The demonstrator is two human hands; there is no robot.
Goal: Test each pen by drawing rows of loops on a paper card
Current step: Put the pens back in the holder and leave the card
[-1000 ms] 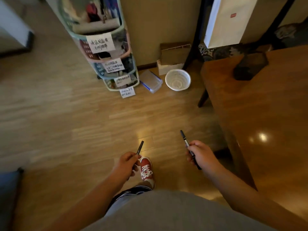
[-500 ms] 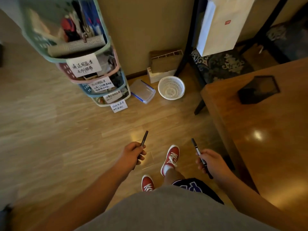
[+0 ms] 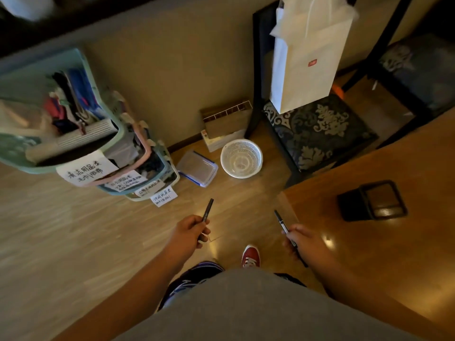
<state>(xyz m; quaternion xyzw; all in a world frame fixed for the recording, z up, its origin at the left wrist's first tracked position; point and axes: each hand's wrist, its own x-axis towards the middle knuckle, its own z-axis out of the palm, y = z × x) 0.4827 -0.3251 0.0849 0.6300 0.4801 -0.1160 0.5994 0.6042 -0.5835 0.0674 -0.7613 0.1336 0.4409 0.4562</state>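
Approach | I have stepped up to the worktop (image 3: 369,267); its near left edge now meets my right hand (image 3: 304,242), gripping a black pen (image 3: 281,221) | left hand (image 3: 188,232) holds a second pen (image 3: 207,209) over the floor | no paper card in sight; looping likely not begun.

— Where are the pens?

— Both sit low in the middle of the frame, well apart. The left pen (image 3: 207,210) is slim and dark. The left hand (image 3: 188,233) grips its lower part, so the upper half sticks out above the fist, tilted slightly right.

— And the other?

— The right pen (image 3: 283,223) is dark too, with a pale band on its barrel. The right hand (image 3: 305,242) holds it near the middle: one end points up and left, the other juts out below the hand.

— Capped?

— Can't tell from here.
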